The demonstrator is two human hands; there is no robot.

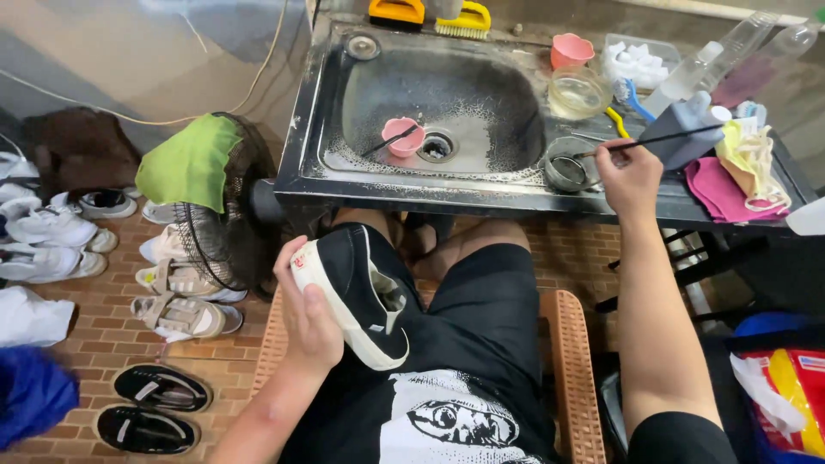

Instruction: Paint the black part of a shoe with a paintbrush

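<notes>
Your L hand (308,320) fingers wrapped round black sneaker (357,288) on lap; R hand (630,176) pinching thin brush (657,139), tip in small metal bowl (569,165).

Matt black canvas shoe (357,288), rubber-edged

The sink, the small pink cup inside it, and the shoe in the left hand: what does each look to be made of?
Sink: likely stainless steel, dull and dark-stained, with pressed rim and metal drain. Pink cup: probably plastic, matte, evenly coloured. Shoe, held by the left hand: black fabric-like upper, possibly canvas, over a smooth white rubbery sole.
</notes>
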